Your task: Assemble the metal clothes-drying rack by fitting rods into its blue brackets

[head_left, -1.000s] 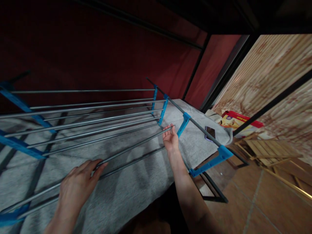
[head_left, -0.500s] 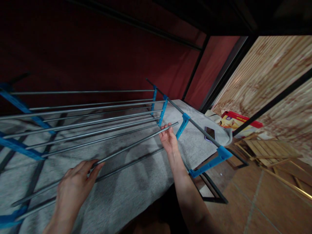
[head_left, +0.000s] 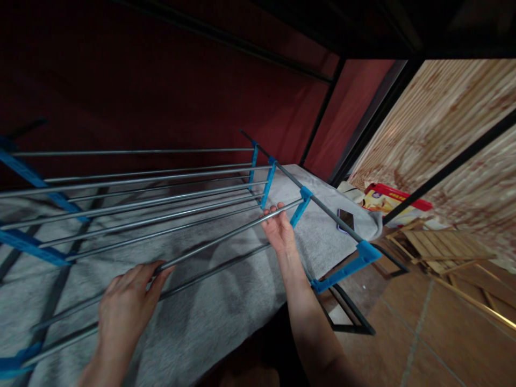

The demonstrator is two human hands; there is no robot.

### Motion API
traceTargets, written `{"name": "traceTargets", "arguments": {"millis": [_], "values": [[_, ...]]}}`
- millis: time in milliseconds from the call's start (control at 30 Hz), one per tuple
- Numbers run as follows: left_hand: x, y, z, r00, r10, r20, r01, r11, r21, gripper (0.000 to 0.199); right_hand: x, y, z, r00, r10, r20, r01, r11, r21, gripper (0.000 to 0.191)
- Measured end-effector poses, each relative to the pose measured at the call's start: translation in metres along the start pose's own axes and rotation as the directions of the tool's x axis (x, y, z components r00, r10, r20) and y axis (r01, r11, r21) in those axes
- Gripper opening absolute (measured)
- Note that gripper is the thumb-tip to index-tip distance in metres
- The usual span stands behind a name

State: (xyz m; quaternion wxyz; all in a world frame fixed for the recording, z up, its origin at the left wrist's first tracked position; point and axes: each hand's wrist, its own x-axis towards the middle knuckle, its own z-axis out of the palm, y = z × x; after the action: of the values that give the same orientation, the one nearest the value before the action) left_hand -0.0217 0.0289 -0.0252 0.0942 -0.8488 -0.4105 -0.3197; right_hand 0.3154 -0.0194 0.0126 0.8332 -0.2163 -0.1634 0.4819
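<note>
A grey metal rod [head_left: 226,236] runs slantwise between my two hands. Near its lower part, my left hand [head_left: 131,301] pinches it from above between thumb and fingers. My right hand [head_left: 279,228], palm up, has its fingers curled round the rod close to its right end. That end meets the blue bracket [head_left: 300,208] on the dark side tube [head_left: 330,212]. Behind, several parallel rods [head_left: 161,217] span between blue brackets at left and right. Another rod [head_left: 213,274] lies below the held one. A larger blue bracket [head_left: 349,266] sits on the near part of the side tube.
Grey cloth [head_left: 209,322] covers the surface under the rack. A phone [head_left: 345,221] lies on it at the right. Beyond are a red and yellow box [head_left: 397,201], a folded wooden item [head_left: 443,250] and dark frame bars. A dark red wall [head_left: 161,91] stands behind.
The held rod has moved right, and its right end has gone from a short gap to meeting the blue bracket. My left hand has moved slightly right with it.
</note>
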Motion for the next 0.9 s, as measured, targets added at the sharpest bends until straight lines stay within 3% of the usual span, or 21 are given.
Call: {"name": "traceTargets", "arguments": {"millis": [200, 400, 700, 900], "values": [[0.001, 0.003, 0.004, 1.000, 0.002, -0.013, -0.002, 1.000, -0.013, 0.026, -0.001, -0.007, 0.002, 0.999, -0.024, 0.033, 0.025, 1.000, -0.002, 0.007], [0.003, 0.000, 0.008, 0.979, 0.090, -0.181, -0.085, 0.996, 0.032, 0.028, -0.001, -0.007, -0.001, 0.999, -0.026, 0.030, 0.027, 1.000, -0.015, 0.014], [0.004, 0.005, 0.000, 0.964, 0.084, -0.252, -0.078, 0.996, 0.033, 0.019, -0.002, -0.010, -0.002, 0.998, -0.054, 0.029, 0.056, 0.997, -0.059, 0.012], [0.001, 0.006, -0.006, 0.944, 0.079, -0.320, -0.064, 0.996, 0.058, 0.017, -0.001, -0.008, -0.006, 0.994, -0.064, 0.092, 0.068, 0.997, -0.041, 0.015]]}}
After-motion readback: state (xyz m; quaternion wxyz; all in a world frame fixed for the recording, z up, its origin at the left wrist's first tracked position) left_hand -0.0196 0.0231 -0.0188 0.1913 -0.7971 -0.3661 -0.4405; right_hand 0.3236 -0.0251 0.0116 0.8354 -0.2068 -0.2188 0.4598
